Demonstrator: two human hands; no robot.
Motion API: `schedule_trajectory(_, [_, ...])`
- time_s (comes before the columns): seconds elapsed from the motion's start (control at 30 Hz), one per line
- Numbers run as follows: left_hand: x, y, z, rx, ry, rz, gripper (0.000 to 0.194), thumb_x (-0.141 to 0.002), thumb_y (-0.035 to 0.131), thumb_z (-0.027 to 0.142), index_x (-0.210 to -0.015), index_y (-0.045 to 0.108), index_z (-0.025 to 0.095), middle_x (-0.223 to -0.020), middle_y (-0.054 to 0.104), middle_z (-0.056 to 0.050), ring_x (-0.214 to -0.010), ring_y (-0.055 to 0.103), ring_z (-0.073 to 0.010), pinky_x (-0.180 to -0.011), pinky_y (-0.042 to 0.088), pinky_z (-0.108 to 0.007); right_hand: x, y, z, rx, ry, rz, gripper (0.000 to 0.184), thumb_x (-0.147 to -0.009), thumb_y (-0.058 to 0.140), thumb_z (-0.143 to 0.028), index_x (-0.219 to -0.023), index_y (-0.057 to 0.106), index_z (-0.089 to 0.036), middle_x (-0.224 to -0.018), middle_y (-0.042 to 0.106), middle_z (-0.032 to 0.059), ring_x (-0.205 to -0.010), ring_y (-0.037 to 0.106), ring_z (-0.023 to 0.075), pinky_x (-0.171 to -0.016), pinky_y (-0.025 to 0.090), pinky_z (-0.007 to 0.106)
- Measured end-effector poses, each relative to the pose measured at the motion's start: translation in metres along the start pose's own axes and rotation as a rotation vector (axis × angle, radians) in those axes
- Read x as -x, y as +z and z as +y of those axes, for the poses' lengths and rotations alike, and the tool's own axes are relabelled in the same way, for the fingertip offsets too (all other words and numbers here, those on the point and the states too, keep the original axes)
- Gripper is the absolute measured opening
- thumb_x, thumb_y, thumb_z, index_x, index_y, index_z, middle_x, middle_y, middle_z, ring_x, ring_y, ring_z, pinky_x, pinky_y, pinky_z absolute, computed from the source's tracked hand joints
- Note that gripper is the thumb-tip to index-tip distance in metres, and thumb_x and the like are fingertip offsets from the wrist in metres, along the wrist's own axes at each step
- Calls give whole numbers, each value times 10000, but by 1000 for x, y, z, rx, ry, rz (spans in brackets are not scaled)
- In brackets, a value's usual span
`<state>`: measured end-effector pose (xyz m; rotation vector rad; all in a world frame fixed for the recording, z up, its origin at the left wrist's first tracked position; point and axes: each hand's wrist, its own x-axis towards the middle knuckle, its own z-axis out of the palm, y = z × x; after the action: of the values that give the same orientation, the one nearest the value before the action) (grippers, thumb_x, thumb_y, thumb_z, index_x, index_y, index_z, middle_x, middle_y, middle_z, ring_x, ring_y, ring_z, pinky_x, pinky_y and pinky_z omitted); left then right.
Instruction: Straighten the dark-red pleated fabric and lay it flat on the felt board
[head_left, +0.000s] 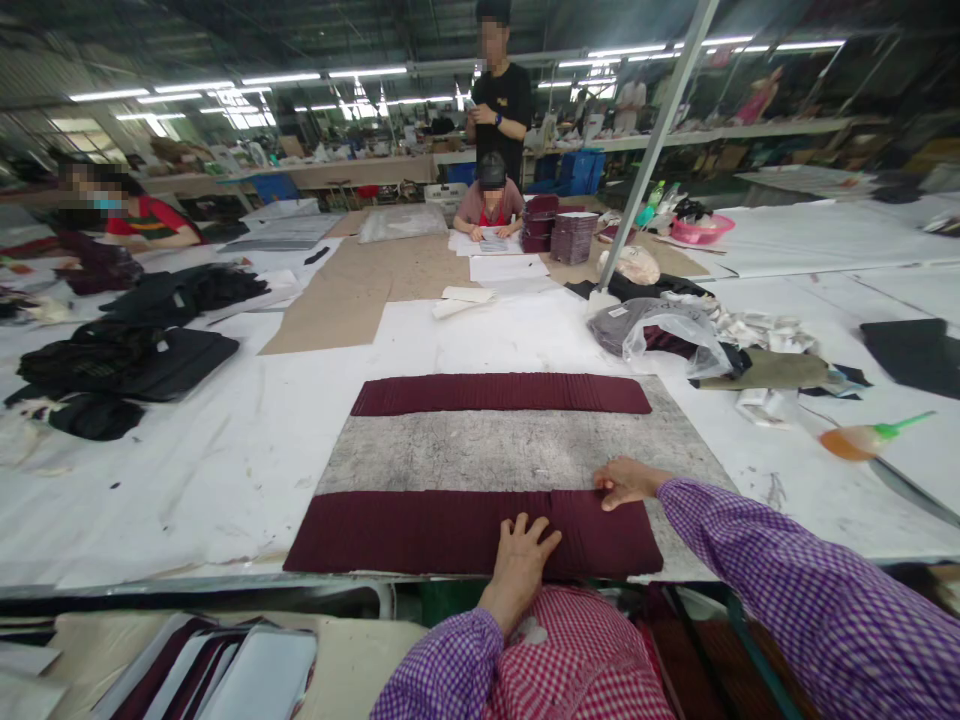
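A row of overlapping maroon fabric pieces lies along the near edge of a grey, scuffed board. My left hand rests on this row with its fingers spread, holding nothing. Farther right, my right hand touches the row's far edge, fingers slightly bent and thumb apart; no piece shows lifted in it. A second, narrower row of maroon fabric pieces lies along the board's far side, apart from both hands.
Dark garments lie at left. A metal pole, a plastic bag and an orange-filled bottle stand or lie at right. Stacked maroon pieces are beside a seated person. Cut panels lie below left.
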<state>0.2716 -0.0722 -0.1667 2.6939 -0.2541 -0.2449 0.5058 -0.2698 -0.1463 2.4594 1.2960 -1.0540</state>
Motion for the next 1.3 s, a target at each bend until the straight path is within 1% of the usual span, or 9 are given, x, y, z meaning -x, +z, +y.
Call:
schedule_trajectory(0.17, [0, 1, 0, -7, -6, -9, 579, -813, 420, 127, -1354, 407, 334, -1418, 430, -31, -1247, 349, -298, -997, 311, -501, 24, 21, 11, -104, 156, 23, 263, -895, 577, -369, -1028, 614, -144, -985, 649, 40, -855, 631, 185, -768, 522, 379])
schedule_trajectory(0.33, [-1, 1, -1, -5, -19, -34, 629, -772, 462, 133, -1360, 394, 345, -1433, 416, -25, -1238, 350, -307, -989, 309, -498, 33, 34, 11, -171, 248, 35, 244, -900, 570, -364, -982, 626, -141, -957, 653, 30, -830, 633, 179, -745, 528, 359])
schedule_trajectory(0.53, [-1, 0, 0, 23, -31, -29, 710, -741, 442, 114, -1420, 299, 262, -1433, 430, -31, -1223, 358, -292, -987, 311, -464, 30, 33, 9, -188, 259, 27, 232, -896, 583, -343, -1001, 627, -141, -986, 654, 36, -858, 636, 185, -769, 529, 376])
schedule_trajectory(0.6, [0, 0, 0, 33, -34, -23, 703, -738, 434, 110, -1415, 306, 250, -1429, 437, -28, -1218, 362, -288, -985, 313, -456, 29, 32, 9, -179, 265, 28, 230, -897, 582, -342, -1003, 627, -143, -990, 654, 37, -861, 635, 185, -770, 529, 376])
schedule_trajectory(0.87, [0, 0, -1, 50, -26, -21, 633, -756, 433, 122, -1361, 388, 303, -1435, 431, -1, -1226, 352, -297, -982, 305, -476, 30, 32, 0, -109, 309, 70, 226, -897, 581, -344, -997, 622, -146, -984, 650, 40, -851, 630, 177, -764, 526, 372])
schedule_trajectory(1.0, [0, 1, -1, 58, -27, -18, 617, -762, 432, 133, -1358, 395, 288, -1431, 436, -8, -1224, 354, -302, -976, 308, -482, 36, 29, -11, -34, 329, 157, 245, -892, 590, -332, -1058, 605, -152, -1055, 633, 59, -907, 623, 194, -792, 523, 399])
schedule_trajectory(1.1, [-1, 2, -1, 69, -32, -10, 612, -763, 431, 130, -1356, 401, 276, -1427, 443, -9, -1224, 354, -295, -980, 305, -473, 35, 21, -24, 0, 254, 256, 286, -890, 590, -324, -1129, 576, -166, -1144, 598, 76, -982, 600, 219, -834, 508, 431])
schedule_trajectory(1.2, [-1, 4, -2, 80, -41, 4, 585, -769, 420, 125, -1339, 424, 259, -1419, 456, -6, -1212, 363, -285, -975, 310, -458, 21, 8, -39, -11, 31, 293, 283, -901, 576, -310, -1151, 569, -178, -1165, 590, 74, -986, 597, 212, -843, 507, 425])
schedule_trajectory(1.3, [-1, 5, -3, 87, -45, 18, 568, -763, 423, 122, -1318, 444, 240, -1415, 464, -1, -1196, 374, -278, -966, 320, -444, -4, -3, -55, -21, -183, 286, 253, -910, 567, -292, -1133, 583, -174, -1148, 601, 66, -959, 609, 199, -824, 519, 409])
